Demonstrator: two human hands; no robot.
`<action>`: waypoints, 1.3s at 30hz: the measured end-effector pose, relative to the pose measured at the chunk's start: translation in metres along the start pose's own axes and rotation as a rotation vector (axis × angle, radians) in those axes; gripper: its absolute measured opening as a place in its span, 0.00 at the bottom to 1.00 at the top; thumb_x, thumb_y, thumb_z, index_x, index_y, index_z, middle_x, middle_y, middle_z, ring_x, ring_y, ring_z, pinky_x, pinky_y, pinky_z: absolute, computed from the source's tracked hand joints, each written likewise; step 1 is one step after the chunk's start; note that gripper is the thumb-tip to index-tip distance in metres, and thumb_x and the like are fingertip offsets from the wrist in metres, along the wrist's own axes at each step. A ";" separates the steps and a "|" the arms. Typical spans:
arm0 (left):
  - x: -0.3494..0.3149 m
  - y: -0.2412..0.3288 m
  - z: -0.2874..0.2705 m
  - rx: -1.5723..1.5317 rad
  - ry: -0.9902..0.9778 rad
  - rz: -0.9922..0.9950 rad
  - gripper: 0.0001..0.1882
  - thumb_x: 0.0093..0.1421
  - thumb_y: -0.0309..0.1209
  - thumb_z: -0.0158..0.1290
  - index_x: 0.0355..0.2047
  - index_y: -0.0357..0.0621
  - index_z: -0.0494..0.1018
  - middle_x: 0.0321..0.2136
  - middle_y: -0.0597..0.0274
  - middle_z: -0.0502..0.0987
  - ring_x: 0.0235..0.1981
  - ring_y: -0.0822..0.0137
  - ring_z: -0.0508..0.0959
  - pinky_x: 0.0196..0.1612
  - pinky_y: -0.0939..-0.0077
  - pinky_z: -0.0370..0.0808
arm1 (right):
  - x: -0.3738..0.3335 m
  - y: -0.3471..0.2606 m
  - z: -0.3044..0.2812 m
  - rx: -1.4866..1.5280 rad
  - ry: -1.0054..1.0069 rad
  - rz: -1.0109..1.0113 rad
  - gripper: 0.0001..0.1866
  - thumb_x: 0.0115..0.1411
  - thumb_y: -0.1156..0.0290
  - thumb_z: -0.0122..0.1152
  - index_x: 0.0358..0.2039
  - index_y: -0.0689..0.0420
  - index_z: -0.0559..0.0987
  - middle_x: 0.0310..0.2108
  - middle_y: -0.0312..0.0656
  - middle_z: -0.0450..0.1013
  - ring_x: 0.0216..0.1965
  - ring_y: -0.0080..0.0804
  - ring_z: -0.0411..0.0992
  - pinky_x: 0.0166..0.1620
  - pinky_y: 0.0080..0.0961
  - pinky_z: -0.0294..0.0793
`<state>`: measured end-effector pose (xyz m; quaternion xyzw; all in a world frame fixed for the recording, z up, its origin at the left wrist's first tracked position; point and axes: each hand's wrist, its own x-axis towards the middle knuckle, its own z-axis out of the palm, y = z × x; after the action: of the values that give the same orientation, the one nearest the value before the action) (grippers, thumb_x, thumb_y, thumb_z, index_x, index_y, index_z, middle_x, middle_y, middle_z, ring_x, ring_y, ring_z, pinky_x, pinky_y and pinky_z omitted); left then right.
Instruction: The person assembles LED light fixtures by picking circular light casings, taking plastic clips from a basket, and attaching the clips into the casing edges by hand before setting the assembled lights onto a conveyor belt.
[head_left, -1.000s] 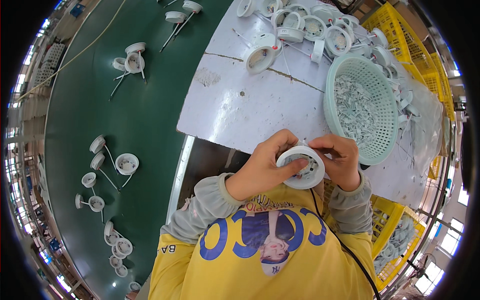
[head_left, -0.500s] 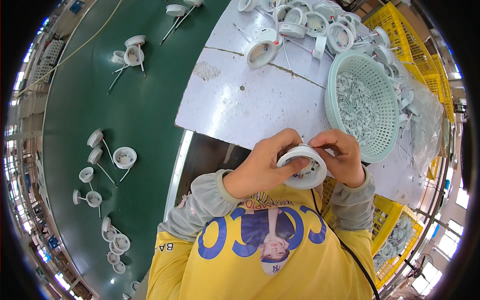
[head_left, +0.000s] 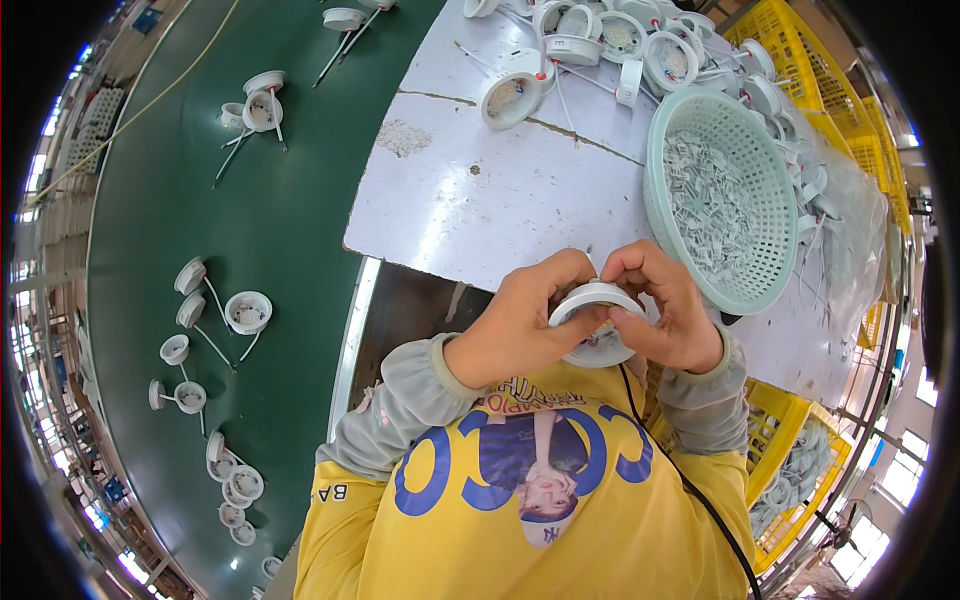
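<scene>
White table (head_left: 470,225): pale-green basket (head_left: 772,235), round white housings (head_left: 574,50), clear plastic (head_left: 850,240) | Green surface (head_left: 310,210): wired white cups (head_left: 247,314)

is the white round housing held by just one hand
No, the left hand and the right hand both have their fingers on the white round housing.

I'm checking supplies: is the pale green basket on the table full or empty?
Neither: the basket is partly filled. Small whitish pieces lie inside, while much of its perforated right wall shows bare.
</scene>
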<state>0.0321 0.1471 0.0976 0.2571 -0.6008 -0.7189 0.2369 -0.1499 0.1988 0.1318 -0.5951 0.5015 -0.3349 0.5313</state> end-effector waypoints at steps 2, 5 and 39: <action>-0.001 -0.002 -0.003 -0.009 -0.027 0.018 0.11 0.52 0.27 0.54 0.32 0.37 0.65 0.21 0.63 0.70 0.23 0.77 0.68 0.25 0.81 0.65 | 0.000 0.005 0.004 -0.016 0.050 -0.059 0.16 0.46 0.79 0.53 0.38 0.63 0.65 0.27 0.36 0.68 0.27 0.17 0.65 0.30 0.14 0.63; -0.003 0.002 -0.009 0.048 -0.148 0.061 0.12 0.58 0.35 0.49 0.34 0.37 0.66 0.27 0.64 0.70 0.29 0.77 0.68 0.32 0.81 0.66 | -0.001 0.009 0.006 -0.022 0.104 -0.116 0.16 0.45 0.79 0.56 0.36 0.61 0.66 0.23 0.35 0.69 0.21 0.15 0.62 0.24 0.12 0.59; -0.006 -0.011 -0.006 0.016 0.053 0.156 0.14 0.60 0.36 0.43 0.24 0.36 0.64 0.17 0.67 0.61 0.20 0.79 0.57 0.22 0.83 0.56 | 0.005 0.009 0.020 -0.090 0.077 -0.200 0.16 0.46 0.82 0.56 0.33 0.60 0.60 0.19 0.39 0.60 0.16 0.26 0.60 0.20 0.19 0.59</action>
<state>0.0404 0.1488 0.0864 0.2304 -0.6180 -0.6866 0.3059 -0.1323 0.2007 0.1181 -0.6523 0.4741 -0.3859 0.4481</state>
